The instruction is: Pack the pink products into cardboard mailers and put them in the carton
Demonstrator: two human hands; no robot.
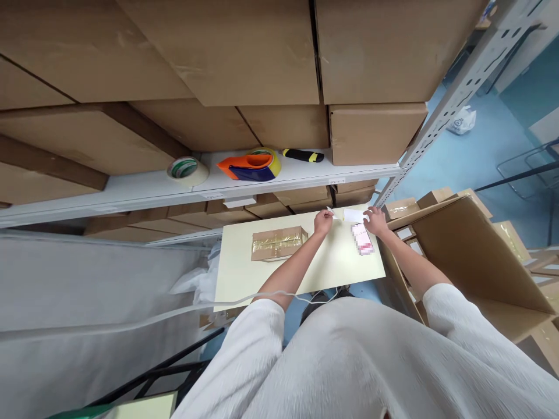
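Observation:
My left hand (pixel 324 223) is closed, pinching a small white piece of paper (pixel 332 213) over the pale tabletop (pixel 244 273). Just right of it lies a white paper slip (pixel 351 215), with the fingertips of my right hand (pixel 376 222) at its right end. Below that slip, close to my right hand, is a flat pink-and-white rectangle (pixel 362 240), partly blurred, that looks like a phone. Left of my left forearm sits a brown cardboard box (pixel 278 243) sealed with shiny clear tape.
On the shelf (pixel 314 171) ahead are a tape roll (pixel 187 170), an orange-and-blue tape dispenser (pixel 251 165) and a black-and-yellow utility knife (pixel 303 155). Cardboard boxes (pixel 244 52) fill the rack. A large open carton (pixel 476 250) stands right; a white cable (pixel 166 317) crosses at left.

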